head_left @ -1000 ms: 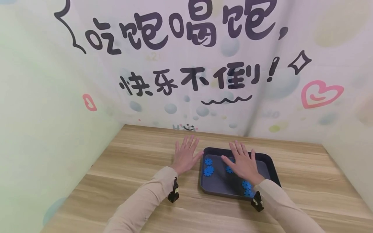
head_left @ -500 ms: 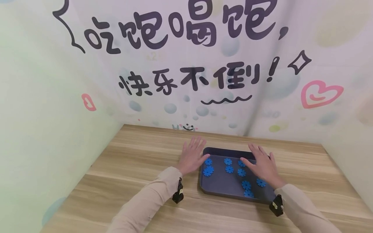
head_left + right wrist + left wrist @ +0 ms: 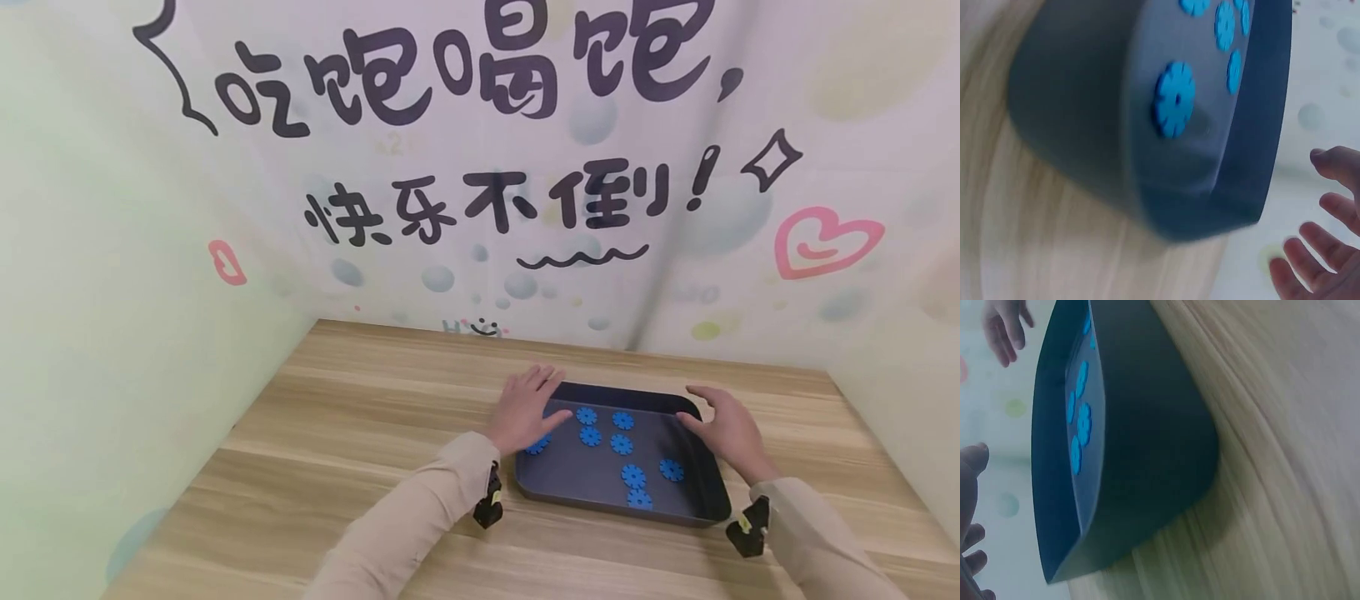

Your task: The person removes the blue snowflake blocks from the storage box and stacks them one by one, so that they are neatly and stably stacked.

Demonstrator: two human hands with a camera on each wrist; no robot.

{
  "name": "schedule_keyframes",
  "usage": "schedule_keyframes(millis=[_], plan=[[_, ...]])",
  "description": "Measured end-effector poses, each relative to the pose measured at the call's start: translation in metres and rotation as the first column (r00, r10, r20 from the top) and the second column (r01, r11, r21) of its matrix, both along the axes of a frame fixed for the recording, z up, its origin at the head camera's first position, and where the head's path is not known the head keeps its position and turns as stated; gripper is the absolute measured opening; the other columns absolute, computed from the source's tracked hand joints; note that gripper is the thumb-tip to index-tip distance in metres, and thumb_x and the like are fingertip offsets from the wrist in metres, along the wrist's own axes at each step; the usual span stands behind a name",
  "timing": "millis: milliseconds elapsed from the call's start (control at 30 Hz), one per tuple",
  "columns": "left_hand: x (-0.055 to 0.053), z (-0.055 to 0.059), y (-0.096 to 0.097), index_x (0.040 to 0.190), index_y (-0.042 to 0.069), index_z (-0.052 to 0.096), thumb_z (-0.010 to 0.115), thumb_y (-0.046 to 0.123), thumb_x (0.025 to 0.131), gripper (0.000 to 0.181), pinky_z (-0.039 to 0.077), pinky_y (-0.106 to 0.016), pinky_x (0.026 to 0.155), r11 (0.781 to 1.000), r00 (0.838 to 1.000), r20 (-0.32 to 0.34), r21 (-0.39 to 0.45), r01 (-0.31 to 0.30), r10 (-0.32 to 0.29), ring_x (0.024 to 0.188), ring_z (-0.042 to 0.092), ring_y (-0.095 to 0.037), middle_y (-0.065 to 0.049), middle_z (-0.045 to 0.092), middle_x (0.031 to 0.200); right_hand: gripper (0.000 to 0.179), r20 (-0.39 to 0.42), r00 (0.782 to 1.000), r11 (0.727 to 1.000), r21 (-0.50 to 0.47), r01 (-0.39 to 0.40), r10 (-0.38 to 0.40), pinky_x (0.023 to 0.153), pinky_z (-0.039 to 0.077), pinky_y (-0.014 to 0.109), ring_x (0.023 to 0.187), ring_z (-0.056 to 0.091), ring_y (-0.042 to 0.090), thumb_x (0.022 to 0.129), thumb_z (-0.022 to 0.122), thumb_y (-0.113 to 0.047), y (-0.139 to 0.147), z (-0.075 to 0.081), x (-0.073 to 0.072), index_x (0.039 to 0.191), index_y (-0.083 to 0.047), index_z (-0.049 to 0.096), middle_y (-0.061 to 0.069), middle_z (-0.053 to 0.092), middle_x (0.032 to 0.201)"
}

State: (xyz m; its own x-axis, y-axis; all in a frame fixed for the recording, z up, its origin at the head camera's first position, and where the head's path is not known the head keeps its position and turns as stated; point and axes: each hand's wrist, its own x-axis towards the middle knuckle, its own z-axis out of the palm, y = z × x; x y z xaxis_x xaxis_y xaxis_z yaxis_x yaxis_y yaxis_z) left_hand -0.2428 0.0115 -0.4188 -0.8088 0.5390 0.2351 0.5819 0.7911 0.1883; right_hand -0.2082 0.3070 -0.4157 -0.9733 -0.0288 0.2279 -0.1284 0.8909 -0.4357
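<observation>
- Sitting flat on the wood-look table (image 3: 337, 400), the dark tray (image 3: 566, 483) is between the person's two hands, right of centre in the head view.
- There's a bunch of notched blue discs (image 3: 633, 477) lying in it: seven in plain sight, plus at least one partly behind the left hand.
- Left hand (image 3: 521, 412) is up by the tray's left side, fingers pretty straight, thumb spread away from them. Holding nothing.
- Right hand (image 3: 733, 435) is by the far right corner, fingers softly bent, wide gap to the thumb. Nothing in it either, and both wrist views show daylight between fingers and tray.
- My guess on the tray: stiff, thin-walled, fairly light, maybe a bit slick since the sides look smooth. Doesn't strike me as fragile.
- I'd take it by the two short sides, around the middle of each, thumbs over the rim.
- Discs look like light, hard plastic, so they'd probably slide if it tips. Keep it level.
</observation>
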Motion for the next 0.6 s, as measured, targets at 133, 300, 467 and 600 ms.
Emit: schedule_keyframes(millis=[133,300,467,600], plan=[[0.002,-0.003,0.010,0.136,0.017,0.034,0.047,0.041,0.089,0.054,0.025,-0.040,0.101,0.999,1.000,0.006,0.039,0.018,-0.018,0.124,0.032,-0.020,-0.002,0.040,0.134,0.049,0.062,0.998,0.999,-0.046,0.009,-0.007,0.070,0.044,0.052,0.091,0.051,0.048,0.080,0.062,-0.014,0.012,-0.005,0.000,0.117,0.013,0.045,0.037,0.045,0.114],[0.004,-0.008,0.021,0.132,0.019,0.041,0.052,0.037,0.087,0.049,0.034,-0.036,0.095,0.998,1.000,0.024,0.067,0.015,-0.017,0.115,0.042,-0.019,0.000,0.048,0.126,0.049,0.145,0.989,0.993,-0.117,0.015,0.002,0.063,0.049,0.043,0.085,0.056,0.045,0.083,0.058,-0.012,0.022,-0.010,-0.001,0.118,0.016,0.040,0.039,0.046,0.109],[0.006,-0.009,0.029,0.127,0.018,0.048,0.055,0.035,0.086,0.045,0.040,-0.032,0.088,0.995,0.996,0.087,0.099,0.024,-0.032,0.107,0.048,-0.018,-0.001,0.053,0.119,0.045,0.206,0.978,0.978,-0.205,0.025,0.018,0.053,0.051,0.032,0.077,0.060,0.037,0.084,0.054,-0.005,0.027,-0.016,-0.004,0.118,0.018,0.038,0.038,0.049,0.105],[0.006,-0.012,0.034,0.125,0.016,0.051,0.057,0.031,0.086,0.042,0.041,-0.030,0.086,0.991,0.983,0.172,0.129,0.046,-0.068,0.103,0.050,-0.017,-0.002,0.055,0.114,0.041,0.248,0.968,0.970,-0.243,0.033,0.029,0.052,0.051,0.031,0.074,0.061,0.032,0.083,0.051,-0.001,0.028,-0.018,-0.006,0.117,0.018,0.040,0.038,0.050,0.103]])
